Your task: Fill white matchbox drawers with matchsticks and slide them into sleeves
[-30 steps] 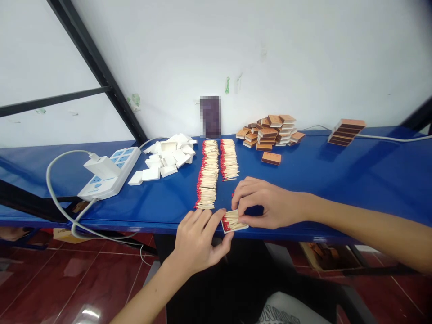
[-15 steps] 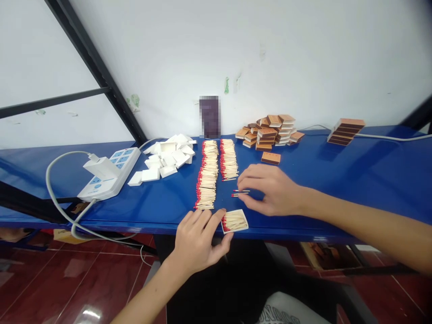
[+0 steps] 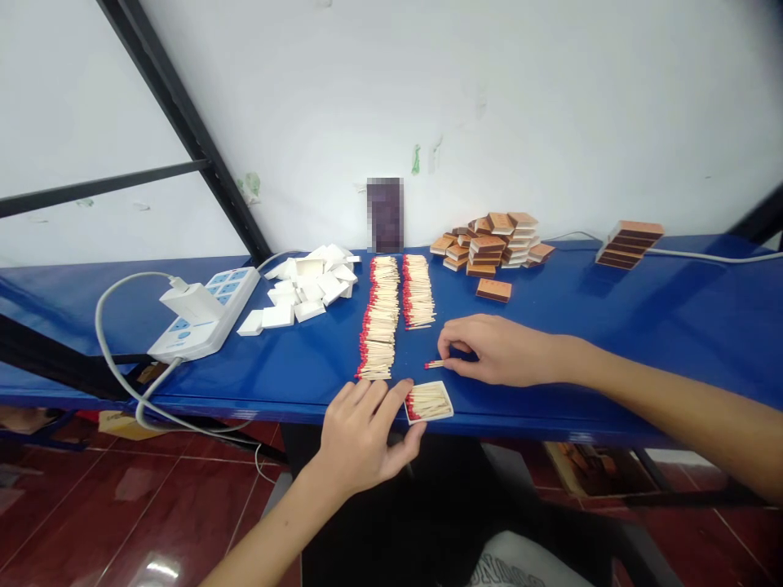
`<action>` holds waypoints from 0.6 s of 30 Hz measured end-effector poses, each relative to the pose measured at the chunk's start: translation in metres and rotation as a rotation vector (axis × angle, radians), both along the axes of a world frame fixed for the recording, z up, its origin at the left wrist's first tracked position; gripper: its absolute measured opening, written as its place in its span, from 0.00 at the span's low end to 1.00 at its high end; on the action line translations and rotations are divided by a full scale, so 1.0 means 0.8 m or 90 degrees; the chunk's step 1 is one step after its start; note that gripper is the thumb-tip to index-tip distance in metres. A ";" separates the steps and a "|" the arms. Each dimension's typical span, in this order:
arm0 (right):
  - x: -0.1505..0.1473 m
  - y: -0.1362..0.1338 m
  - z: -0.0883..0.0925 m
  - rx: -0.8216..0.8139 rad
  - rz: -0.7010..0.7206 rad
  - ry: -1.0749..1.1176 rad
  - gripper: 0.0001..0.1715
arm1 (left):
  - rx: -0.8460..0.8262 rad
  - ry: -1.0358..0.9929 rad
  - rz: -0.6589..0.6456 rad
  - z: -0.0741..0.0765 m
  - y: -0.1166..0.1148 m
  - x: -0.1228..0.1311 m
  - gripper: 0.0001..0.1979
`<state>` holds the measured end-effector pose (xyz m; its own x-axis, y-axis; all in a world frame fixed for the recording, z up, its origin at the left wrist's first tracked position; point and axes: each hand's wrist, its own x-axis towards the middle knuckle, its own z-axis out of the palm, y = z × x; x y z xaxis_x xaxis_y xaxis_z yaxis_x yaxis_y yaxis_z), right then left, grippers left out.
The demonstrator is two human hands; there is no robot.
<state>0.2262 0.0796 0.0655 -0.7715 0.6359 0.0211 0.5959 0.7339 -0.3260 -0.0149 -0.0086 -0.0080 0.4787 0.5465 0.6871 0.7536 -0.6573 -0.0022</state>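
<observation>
My left hand [image 3: 370,428] grips a white matchbox tray [image 3: 451,401] by its left end, thumb and index finger at its corners. Red-tipped matches lie inside the tray, heads to the left. Just above it, my right hand [image 3: 483,349] pinches a few loose matches [image 3: 433,364] close to the blue shelf, their red heads poking out to the left. Two rows of matches run away from me: a longer left row [image 3: 380,318] and a shorter right row [image 3: 418,293]. All their heads point left.
White empty trays [image 3: 309,285] lie heaped at left, beside a power strip [image 3: 208,318] with a plugged-in charger and cable. Brown matchboxes [image 3: 489,244] are piled at the back right, one single matchbox [image 3: 493,289] before them. A matchbox stack [image 3: 630,244] stands farther right. The blue shelf's front edge [image 3: 519,432] is close.
My right hand's fingers have closed on the loose matches, drawing them together; they were lying apart between open fingertips. My left hand still grips the tray. The view has shifted slightly.
</observation>
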 end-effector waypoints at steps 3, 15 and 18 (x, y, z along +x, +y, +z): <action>0.004 0.002 -0.001 -0.048 0.001 -0.004 0.11 | 0.000 0.000 0.000 0.000 0.000 0.001 0.17; -0.010 -0.016 0.002 -0.056 0.083 0.101 0.03 | 0.007 -0.006 0.005 0.001 0.000 0.002 0.17; -0.019 -0.028 0.000 -0.087 0.106 0.119 0.01 | 0.003 -0.004 0.008 0.001 0.000 0.003 0.16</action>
